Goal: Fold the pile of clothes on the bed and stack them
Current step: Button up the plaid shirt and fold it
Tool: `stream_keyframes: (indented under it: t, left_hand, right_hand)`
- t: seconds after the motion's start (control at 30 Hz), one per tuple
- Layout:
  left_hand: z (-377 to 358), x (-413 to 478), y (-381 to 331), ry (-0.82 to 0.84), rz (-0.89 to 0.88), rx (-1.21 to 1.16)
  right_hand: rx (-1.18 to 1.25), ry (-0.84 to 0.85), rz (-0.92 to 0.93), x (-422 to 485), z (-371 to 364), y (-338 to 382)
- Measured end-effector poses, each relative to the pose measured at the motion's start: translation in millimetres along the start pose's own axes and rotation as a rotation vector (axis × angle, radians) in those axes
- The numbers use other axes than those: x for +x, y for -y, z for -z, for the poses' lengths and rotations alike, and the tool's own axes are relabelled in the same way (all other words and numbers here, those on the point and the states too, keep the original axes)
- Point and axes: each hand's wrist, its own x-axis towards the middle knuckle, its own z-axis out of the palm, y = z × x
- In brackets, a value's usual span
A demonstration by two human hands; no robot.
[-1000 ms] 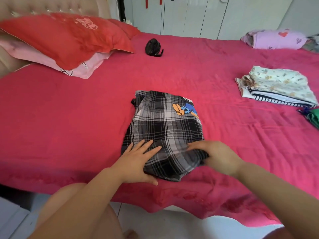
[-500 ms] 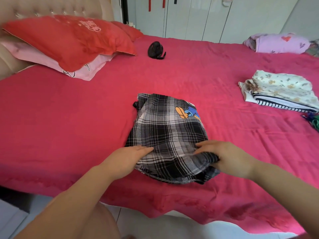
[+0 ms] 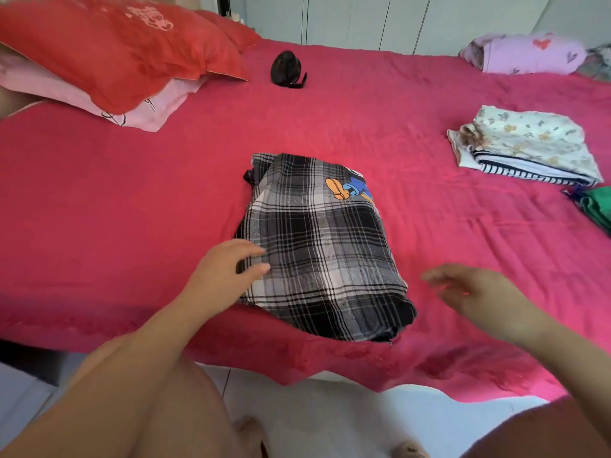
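A black-and-white plaid garment [image 3: 317, 246] with a cartoon print lies folded on the pink bed cover [image 3: 132, 200], near the bed's front edge. My left hand [image 3: 224, 272] touches its left edge with relaxed, slightly spread fingers. My right hand [image 3: 476, 292], blurred, hovers open over the cover just right of the garment and holds nothing. At the right, a stack of folded clothes [image 3: 525, 147] has a floral piece on top and a striped one beneath.
A green garment [image 3: 595, 206] lies at the right edge below the stack. A purple bundle [image 3: 529, 52] sits at the far right corner. Red and pink pillows [image 3: 115, 51] and a small black fan [image 3: 286, 69] are at the back left.
Both hands pressed and gripped the garment's near end, then folded it over. Now the right hand has let go and moved right; the left hand has slid to the left edge.
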Motion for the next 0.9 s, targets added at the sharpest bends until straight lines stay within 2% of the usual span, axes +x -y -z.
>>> stream_keyframes:
  t: [0.1, 0.27, 0.33, 0.4, 0.6, 0.73, 0.9]
  left_hand:
    - [-11.5, 4.1, -5.8, -0.035, 0.246, -0.083]
    - [-19.7, 9.5, -7.3, -0.046, 0.495, -0.194]
    - [-21.6, 8.3, -5.9, -0.016, 0.479, -0.25]
    - [-21.7, 4.4, -6.0, -0.025, 0.405, -0.32]
    - [2.0, -2.9, -15.0, -0.293, 0.205, -0.396]
    - [23.8, 14.8, -24.0, -0.375, 0.19, -0.541]
    - [48.8, 69.3, -36.3, -0.475, 0.215, -0.785]
  right_hand:
    - [0.115, 0.001, -0.098, 7.3, -28.7, 6.9]
    - [0.206, 0.048, -0.13, 16.7, -60.2, 24.4]
    - [0.232, 0.039, -0.137, 19.0, -57.6, 27.1]
    - [0.361, 0.05, -0.158, 19.2, -49.1, 28.5]
    - [0.669, 0.099, -0.213, 18.8, -18.3, 32.2]
    - [0.953, 0.105, -0.233, 38.5, 4.9, 34.2]
    - [1.283, 0.017, -0.243, 86.5, 37.2, 51.7]
